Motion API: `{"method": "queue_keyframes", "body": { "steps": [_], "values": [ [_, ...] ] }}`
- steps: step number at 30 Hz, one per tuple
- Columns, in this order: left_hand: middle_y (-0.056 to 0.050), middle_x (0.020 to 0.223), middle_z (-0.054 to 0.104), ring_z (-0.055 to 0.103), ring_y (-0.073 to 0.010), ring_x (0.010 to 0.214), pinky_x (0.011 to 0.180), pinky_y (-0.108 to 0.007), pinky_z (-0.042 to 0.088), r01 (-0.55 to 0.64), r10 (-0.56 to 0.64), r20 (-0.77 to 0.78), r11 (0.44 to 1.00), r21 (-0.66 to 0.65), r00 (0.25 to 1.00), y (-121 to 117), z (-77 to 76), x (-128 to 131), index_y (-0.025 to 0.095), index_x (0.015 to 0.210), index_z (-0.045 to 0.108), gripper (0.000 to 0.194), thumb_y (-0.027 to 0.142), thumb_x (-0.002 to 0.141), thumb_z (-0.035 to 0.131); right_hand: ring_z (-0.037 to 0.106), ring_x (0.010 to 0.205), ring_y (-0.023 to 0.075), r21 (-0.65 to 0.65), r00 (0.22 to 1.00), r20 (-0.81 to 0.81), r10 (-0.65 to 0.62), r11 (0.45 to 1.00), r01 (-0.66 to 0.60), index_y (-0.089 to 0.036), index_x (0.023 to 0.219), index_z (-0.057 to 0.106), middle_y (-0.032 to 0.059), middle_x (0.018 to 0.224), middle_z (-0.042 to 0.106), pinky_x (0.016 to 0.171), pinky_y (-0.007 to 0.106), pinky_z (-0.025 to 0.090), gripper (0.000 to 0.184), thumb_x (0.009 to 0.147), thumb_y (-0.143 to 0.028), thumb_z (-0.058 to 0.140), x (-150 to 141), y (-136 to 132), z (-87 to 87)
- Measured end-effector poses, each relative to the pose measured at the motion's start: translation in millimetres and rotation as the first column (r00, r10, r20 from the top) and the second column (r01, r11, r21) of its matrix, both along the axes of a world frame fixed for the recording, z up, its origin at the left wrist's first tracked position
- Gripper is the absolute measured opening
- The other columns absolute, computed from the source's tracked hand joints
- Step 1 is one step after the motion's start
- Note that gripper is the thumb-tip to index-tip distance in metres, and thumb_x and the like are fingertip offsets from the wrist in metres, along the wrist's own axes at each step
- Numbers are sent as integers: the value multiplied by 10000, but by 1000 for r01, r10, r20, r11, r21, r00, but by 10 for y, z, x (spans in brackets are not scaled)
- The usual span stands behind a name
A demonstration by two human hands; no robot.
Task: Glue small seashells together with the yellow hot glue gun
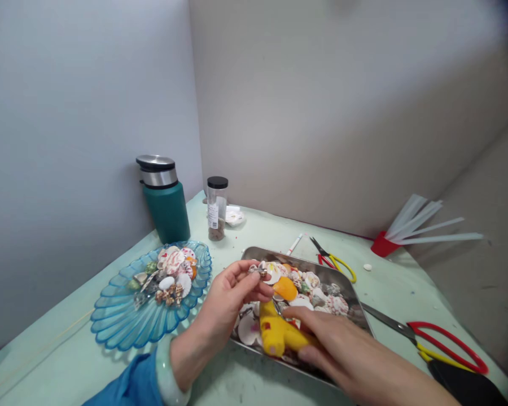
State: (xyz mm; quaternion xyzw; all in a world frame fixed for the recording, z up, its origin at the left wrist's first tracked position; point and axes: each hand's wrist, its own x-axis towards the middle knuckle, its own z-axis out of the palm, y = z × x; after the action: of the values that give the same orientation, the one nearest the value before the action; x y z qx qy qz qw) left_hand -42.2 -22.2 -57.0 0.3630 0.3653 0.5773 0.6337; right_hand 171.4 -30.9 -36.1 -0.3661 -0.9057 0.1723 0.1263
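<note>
Between the thumb and fingers of my left hand (237,288) is a small grey-brown shell (260,271), held above the near-left part of a metal tray (362,322). My right hand (338,341) wraps around a yellow glue gun (275,334) over the front of the tray; part of its body is hidden by my fingers. Under both hands the tray holds many seashells (322,298), white, orange, spotted and spiral ones. To the left, a blue fluted glass plate (129,328) carries a heap of mixed shells (171,270).
A green bottle (167,211) and a clear jar with black lid (217,211) stand at the back left. Right of the tray lie small scissors (331,258) and large red-yellow scissors (419,338). A red cup (384,245) holds translucent glue sticks (419,220). Walls close off the back.
</note>
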Motion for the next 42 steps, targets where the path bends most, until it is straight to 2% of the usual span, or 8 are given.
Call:
{"method": "queue_keyframes", "body": {
  "steps": [7, 10, 13, 16, 21, 26, 33, 42],
  "values": [
    [-62, 813, 718, 681, -137, 658, 656, -240, 531, -59, 60, 28, 998, -29, 998, 39, 7, -16, 125, 972, 576, 330, 232, 719, 757, 694, 880, 253, -291, 888, -372, -272, 942, 167, -297, 1195, 605, 69, 1031, 714, 721, 340, 593, 329, 883, -391, 560, 485, 324, 75],
    [-48, 758, 714, 681, -142, 648, 646, -245, 530, -73, 72, -29, 997, -14, 997, 44, 7, -10, 127, 961, 580, 288, 225, 737, 733, 628, 689, 199, -543, 610, -679, -407, 839, -44, -305, 1079, 629, 40, 814, 639, 621, 329, 567, 253, 888, -435, 528, 398, 333, 125],
    [-26, 669, 698, 670, -140, 615, 623, -244, 521, -87, 89, -93, 996, 17, 992, 41, 1, 6, 126, 953, 582, 235, 213, 764, 691, 512, 595, 163, -626, 424, -765, -486, 717, -307, -307, 1052, 619, 6, 740, 514, 539, 327, 517, 341, 819, -549, 566, 205, 242, 134],
    [-15, 625, 688, 663, -136, 606, 606, -231, 508, -88, 91, -122, 996, 27, 988, 38, -9, 17, 125, 967, 568, 228, 208, 780, 669, 372, 471, 105, -662, 500, -723, -477, 686, -301, -312, 1133, 575, -41, 645, 431, 423, 248, 392, 446, 774, -573, 621, 120, 155, 77],
    [-23, 629, 691, 657, -131, 612, 608, -231, 511, -45, 51, -144, 998, 39, 988, 35, -17, 9, 117, 984, 549, 230, 201, 797, 652, 412, 423, 106, -625, 789, -501, -355, 779, -46, -301, 1155, 601, -44, 584, 458, 381, 223, 338, 338, 852, -452, 590, 174, 133, 21],
    [-23, 620, 692, 657, -133, 613, 627, -245, 524, -36, 42, -160, 999, 41, 986, 37, -17, 12, 120, 976, 556, 224, 214, 796, 649, 649, 633, 208, -496, 830, -496, -255, 868, -30, -332, 1110, 669, 33, 779, 686, 490, 284, 524, 347, 786, -455, 663, 119, 125, 129],
    [-15, 618, 682, 657, -141, 608, 617, -252, 527, -28, 40, -183, 997, 66, 982, 64, -82, 28, 118, 960, 581, 249, 245, 766, 674, 669, 940, 262, -635, 871, -399, -286, 772, -38, -285, 1186, 651, 43, 1020, 723, 826, 354, 540, 416, 796, -429, 664, 82, 68, 224],
    [7, 715, 668, 660, -122, 631, 627, -243, 528, -21, 42, -145, 989, 145, 988, 63, -172, 31, 144, 972, 532, 240, 204, 780, 663, 665, 869, 242, -602, 930, -224, -292, 792, 104, -257, 1049, 699, 22, 928, 741, 744, 304, 530, 289, 790, -377, 651, 63, 69, 292]
  ]
}}
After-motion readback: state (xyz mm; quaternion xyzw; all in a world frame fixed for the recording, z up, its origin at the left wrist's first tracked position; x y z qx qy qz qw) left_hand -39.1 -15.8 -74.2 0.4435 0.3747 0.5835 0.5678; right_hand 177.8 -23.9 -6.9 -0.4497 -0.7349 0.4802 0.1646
